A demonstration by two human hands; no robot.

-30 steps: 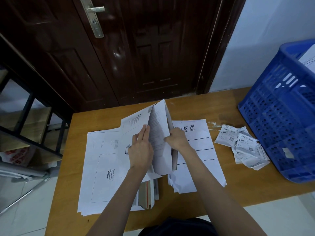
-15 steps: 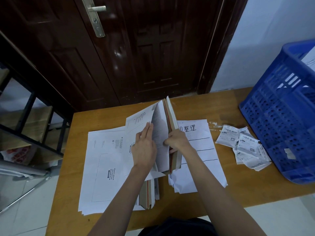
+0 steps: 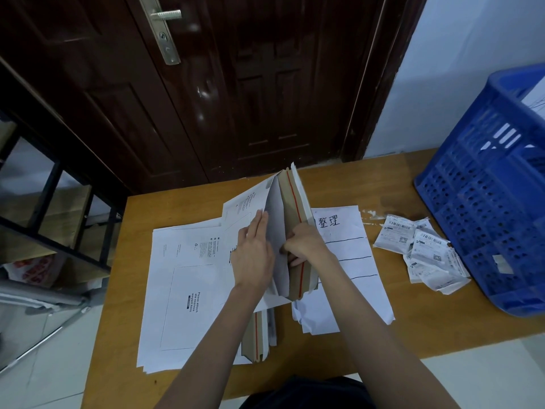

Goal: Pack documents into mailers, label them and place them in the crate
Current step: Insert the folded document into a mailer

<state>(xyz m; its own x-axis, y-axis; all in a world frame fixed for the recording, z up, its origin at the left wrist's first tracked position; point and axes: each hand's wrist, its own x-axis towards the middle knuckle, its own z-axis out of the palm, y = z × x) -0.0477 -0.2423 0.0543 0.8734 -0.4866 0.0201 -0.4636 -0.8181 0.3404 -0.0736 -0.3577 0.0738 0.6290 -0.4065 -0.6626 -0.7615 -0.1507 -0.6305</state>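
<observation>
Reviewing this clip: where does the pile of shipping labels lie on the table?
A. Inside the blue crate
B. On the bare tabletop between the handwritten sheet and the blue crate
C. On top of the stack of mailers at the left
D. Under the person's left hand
B: the shipping labels lie loose on the table, right of the handwritten sheet and beside the blue crate.

At the wooden table [image 3: 413, 314] the left hand [image 3: 253, 258] lies flat, fingers straight, against a white cardboard mailer [image 3: 250, 202] stood on edge. The right hand [image 3: 303, 243] grips its brown flap with the red strip [image 3: 295, 219]. Flat mailers [image 3: 182, 290] lie left, shipping labels [image 3: 424, 255] beside the blue crate [image 3: 489, 184].
</observation>
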